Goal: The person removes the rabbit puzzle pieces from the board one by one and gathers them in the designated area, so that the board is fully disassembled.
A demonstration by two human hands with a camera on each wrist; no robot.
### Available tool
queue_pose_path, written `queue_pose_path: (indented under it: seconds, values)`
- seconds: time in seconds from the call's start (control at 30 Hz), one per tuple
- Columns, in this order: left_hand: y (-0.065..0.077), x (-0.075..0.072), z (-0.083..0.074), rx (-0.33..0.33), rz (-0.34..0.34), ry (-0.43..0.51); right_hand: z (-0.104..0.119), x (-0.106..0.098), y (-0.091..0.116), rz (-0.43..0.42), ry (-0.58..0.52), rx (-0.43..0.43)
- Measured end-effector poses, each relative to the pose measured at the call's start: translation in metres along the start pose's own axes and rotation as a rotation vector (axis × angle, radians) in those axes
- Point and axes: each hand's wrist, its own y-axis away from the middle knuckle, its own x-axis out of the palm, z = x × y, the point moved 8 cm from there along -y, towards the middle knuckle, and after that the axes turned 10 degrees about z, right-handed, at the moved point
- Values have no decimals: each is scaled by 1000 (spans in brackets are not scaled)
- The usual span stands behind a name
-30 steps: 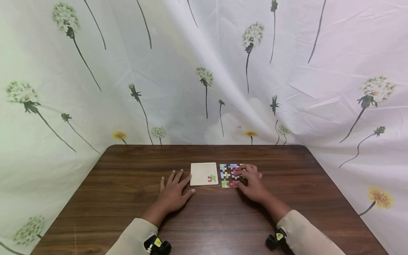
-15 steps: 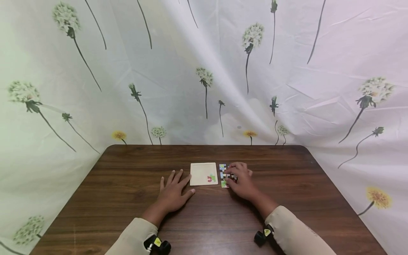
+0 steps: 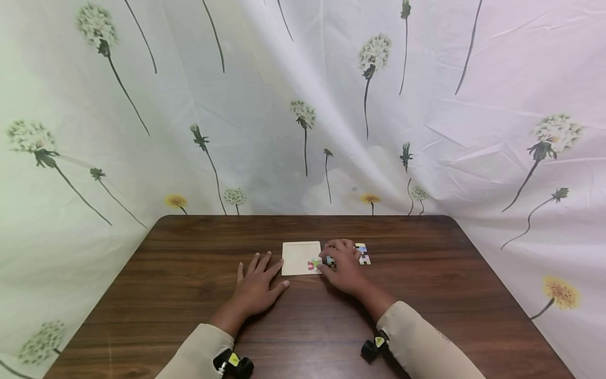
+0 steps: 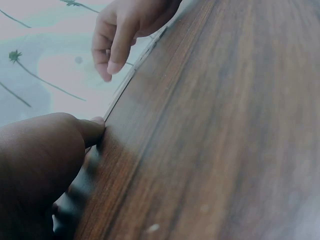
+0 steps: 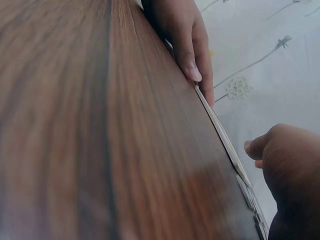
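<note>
In the head view a pale square puzzle tray [image 3: 299,252] lies on the table, with one pink and green jigsaw piece [image 3: 312,264] in its lower right corner. My left hand [image 3: 255,289] rests spread on the wood, index fingertip at the tray's left edge. Over the left part of the loose puzzle pieces [image 3: 363,254] hovers my right hand [image 3: 344,268], beside the tray's right edge, fingers loosely bent. It hides most of those pieces. Both wrist views see the right hand [image 4: 122,40] above the surface, thumb [image 5: 256,148] and fingers apart, with no piece visible between them.
A brown wood-grain table [image 3: 199,247] carries everything. Behind and around it hangs a white cloth [image 3: 265,158] printed with dandelions. In the right wrist view the tray's thin edge [image 5: 217,122] and the loose pieces [image 5: 245,192] lie low on the tabletop.
My right hand has moved left across the loose pieces toward the tray, uncovering the pieces at the far right. The left hand and the tray have stayed put.
</note>
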Motion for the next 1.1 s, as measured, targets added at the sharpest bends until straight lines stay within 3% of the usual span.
queue_pose_path:
  seconds: [0.27,1.1]
  values:
    - [0,-1,0,6,-8,-8,3,8,-4,82,57,84]
    - [0,-3,-1,14,-12,-4,5,13,-3,177,77,91]
